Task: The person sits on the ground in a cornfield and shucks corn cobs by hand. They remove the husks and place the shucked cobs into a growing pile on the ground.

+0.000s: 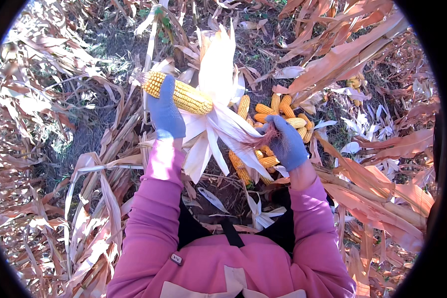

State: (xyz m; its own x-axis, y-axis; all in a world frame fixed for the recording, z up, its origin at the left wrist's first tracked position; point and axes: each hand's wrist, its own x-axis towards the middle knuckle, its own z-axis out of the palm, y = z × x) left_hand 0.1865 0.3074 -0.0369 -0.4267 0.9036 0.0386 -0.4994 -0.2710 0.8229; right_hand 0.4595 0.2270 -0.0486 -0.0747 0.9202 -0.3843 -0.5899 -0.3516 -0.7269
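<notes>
My left hand [166, 110], in a grey-blue knit glove, grips a yellow ear of corn [192, 97] near its tip, with the thumb across the kernels. Pale husk leaves [218, 70] are peeled back from the ear's base and spread out around it. My right hand [287, 141], gloved alike, is closed on reddish-brown corn silk [260, 139] and the end of a husk leaf. Under and beside my right hand lies a pile of husked corn ears [270, 162]. The fingertips of my right hand are partly hidden.
Dry corn stalks [387, 203] and leaves lean in from the right. More broken stalks [108, 164] lie at the left. A smaller group of corn ears [354, 87] is on the ground at the upper right. Loose husks [260, 214] lie by my legs.
</notes>
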